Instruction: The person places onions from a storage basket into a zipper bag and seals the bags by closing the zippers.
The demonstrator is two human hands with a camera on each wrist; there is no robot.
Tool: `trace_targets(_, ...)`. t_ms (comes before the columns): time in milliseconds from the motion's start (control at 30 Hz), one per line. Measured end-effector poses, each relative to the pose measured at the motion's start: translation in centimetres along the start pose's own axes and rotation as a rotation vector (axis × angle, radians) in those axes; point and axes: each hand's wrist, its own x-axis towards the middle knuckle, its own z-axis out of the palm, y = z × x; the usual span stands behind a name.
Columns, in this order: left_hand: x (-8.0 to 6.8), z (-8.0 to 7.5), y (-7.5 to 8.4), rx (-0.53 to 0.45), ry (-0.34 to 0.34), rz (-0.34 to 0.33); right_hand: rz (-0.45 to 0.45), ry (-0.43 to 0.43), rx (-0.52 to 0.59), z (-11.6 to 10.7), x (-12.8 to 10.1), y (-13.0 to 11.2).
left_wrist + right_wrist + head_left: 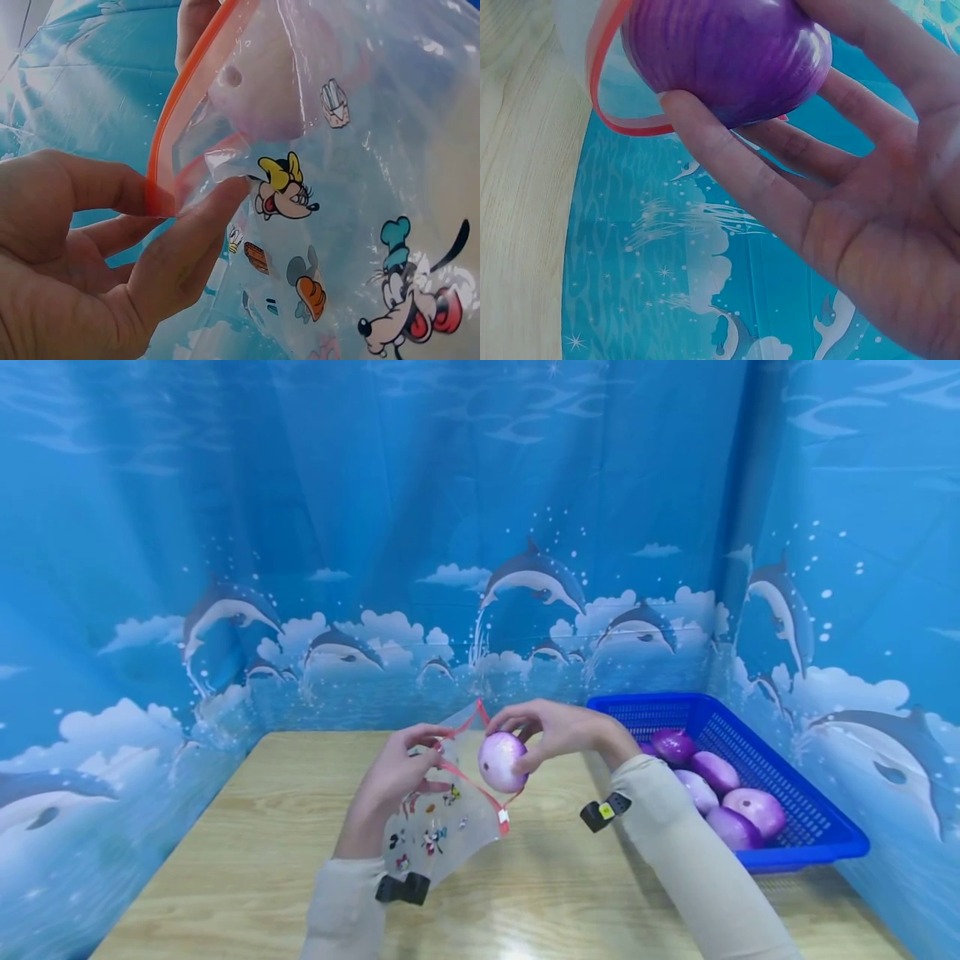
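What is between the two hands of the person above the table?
In the head view, the red-rimmed mouth of the clear cartoon bag, pinched by the left hand, and the purple onion gripped by the right hand.

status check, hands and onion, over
Left hand pinches zip bag rim, holding mouth open. Right hand grips purple onion at bag mouth, not yet inside. Nothing blocking; more onions in blue basket.

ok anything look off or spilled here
Nothing stands out. The left hand pinches the bag open, the right hand holds an onion at its mouth, and the rest sit in the basket.
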Motion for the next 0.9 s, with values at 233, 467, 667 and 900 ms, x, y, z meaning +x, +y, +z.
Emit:
trace_targets(233, -0.08, -0.11, 0.11, -0.006, 0.010, 0.003, 0.008, 0.015, -0.020, 0.04, 0.00, -0.31)
trace_targets(467, -0.13, -0.21, 0.24, -0.021, 0.021, 0.007, 0.020, 0.016, -0.035, 0.08, 0.13, -0.29)
trace_targets(667, -0.29, -0.23, 0.32, -0.019, 0.028, 0.017, 0.028, 0.007, -0.042, 0.18, 0.10, -0.43)
trace_targets(900, -0.24, -0.27, 0.44, -0.031, 0.040, 0.021, 0.043, 0.005, -0.033, 0.10, 0.01, -0.54)
